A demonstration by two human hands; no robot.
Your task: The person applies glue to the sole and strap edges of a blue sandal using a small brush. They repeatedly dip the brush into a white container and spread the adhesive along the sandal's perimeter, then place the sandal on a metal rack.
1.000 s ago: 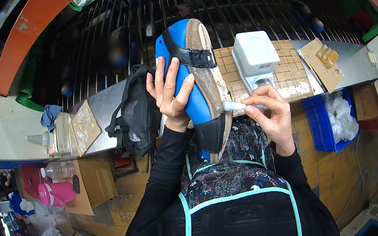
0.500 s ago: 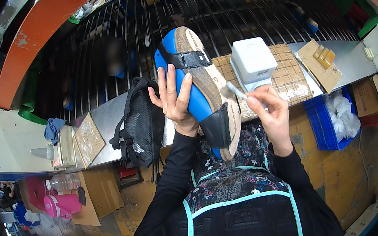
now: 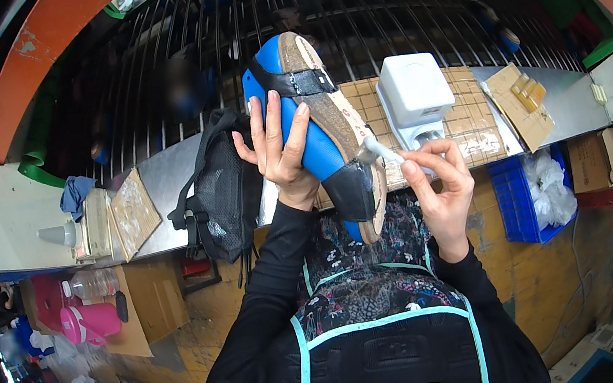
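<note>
In front of my body, my left hand (image 3: 287,164) is closed on a blue shoe last (image 3: 322,149), its fingers spread along the blue side. Fitted on the last is a sandal with black straps (image 3: 353,194), its cork-brown and pale underside (image 3: 348,128) turned up and to the right. My right hand (image 3: 443,195) pinches the white handle of a small brush (image 3: 384,150). The brush's tip meets the sole edge beside the lower strap. Just beyond the right hand stands a white container (image 3: 418,89) with an opening at its base.
Cardboard (image 3: 462,117) lies under the container on a narrow metal ledge. A black mesh bag (image 3: 222,196) sits left of the last. Behind runs a rack of metal bars (image 3: 170,77). A blue crate (image 3: 515,200) with white plastic bags hangs low at the right.
The brush has shifted slightly along the sole edge, toward the lower strap. The last stays in my left hand, and the whole view has moved a little.
</note>
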